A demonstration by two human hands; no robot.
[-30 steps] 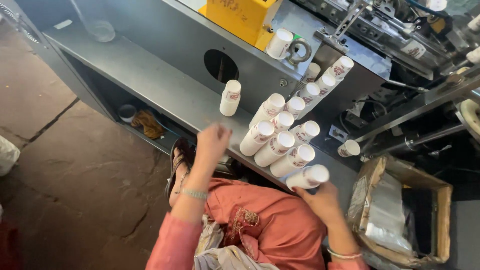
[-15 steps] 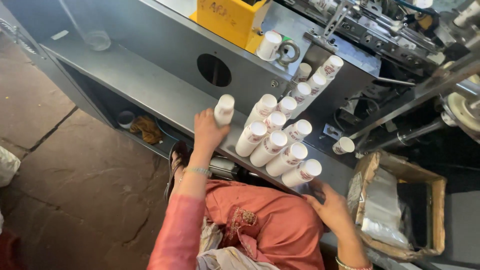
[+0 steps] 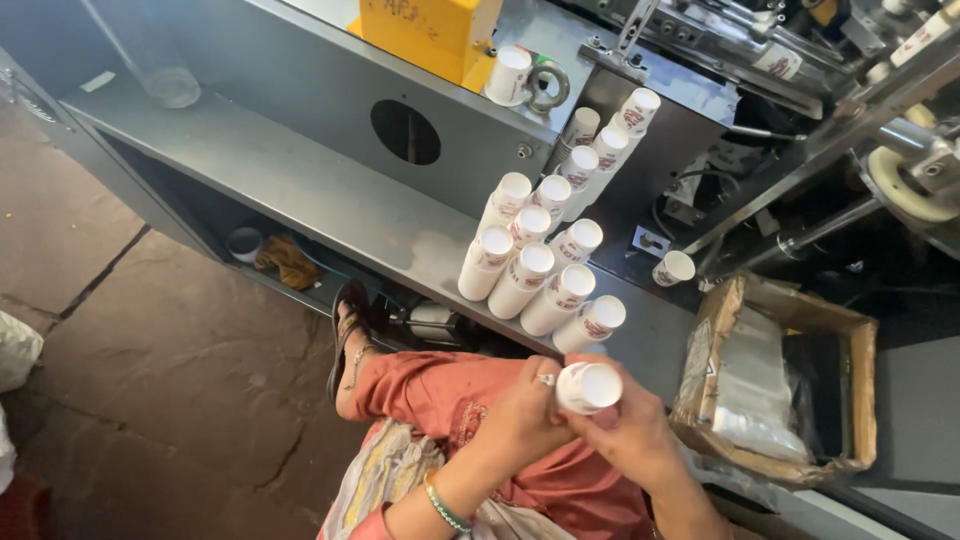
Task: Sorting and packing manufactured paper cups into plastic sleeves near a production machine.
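We now hold white paper cup stack (image 3: 588,386) over lap, left hand (image 3: 522,412) and right hand (image 3: 628,432) fingers wrapped round it; left reached to grey metal counter (image 3: 330,195) a moment ago. Remaining cup stacks (image 3: 535,260) lie far.

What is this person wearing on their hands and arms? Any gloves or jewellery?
No gloves: both hands are bare. The left hand has a ring on one finger and a green and light bangle at the wrist. A bit of pink sleeve shows at the frame's bottom edge. The right hand and its forearm show no jewellery or sleeve in view.
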